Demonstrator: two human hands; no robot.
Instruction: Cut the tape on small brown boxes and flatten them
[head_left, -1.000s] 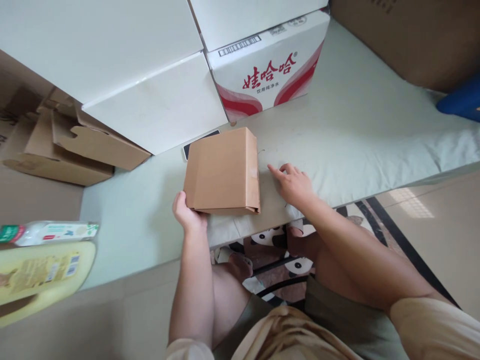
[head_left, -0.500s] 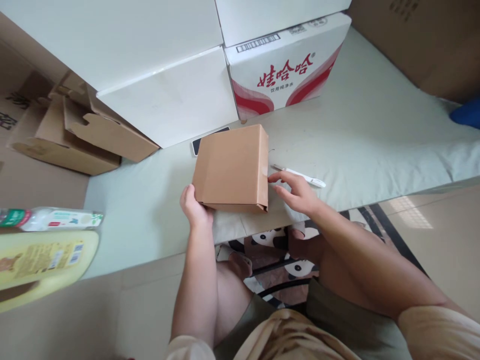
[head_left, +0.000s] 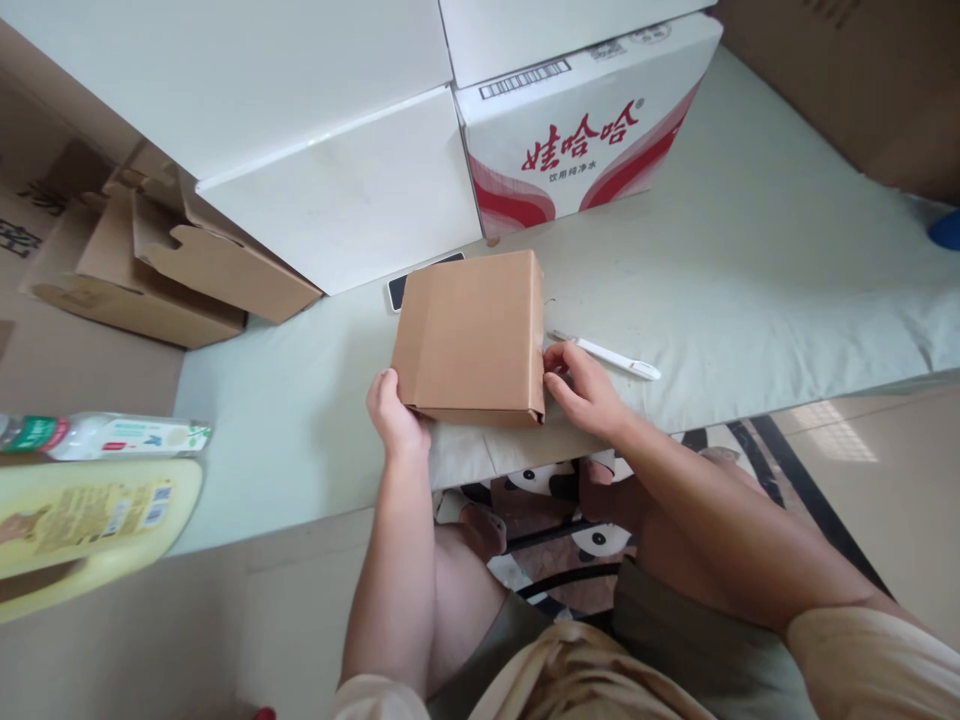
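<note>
A closed brown cardboard box rests on the pale green cloth, slightly tilted. My left hand grips its near left corner, thumb on the side and the other fingers hidden beneath. At the box's right side is my right hand, its fingers curled in and thumb and forefinger against the edge near the flap seam. Just beyond those fingers lies a slim white utility knife with a dark tip. Behind the box, a dark flat object with a white rim, like a phone, is partly covered.
White cartons and a red-and-white water carton line the back. Open brown boxes stand at left. A plastic bottle and a yellow jug lie at the left edge. A large brown carton is at upper right.
My right hand's fingers have curled in and moved closer against the box's right side. The left hand keeps its grip. The whole view has shifted slightly.
</note>
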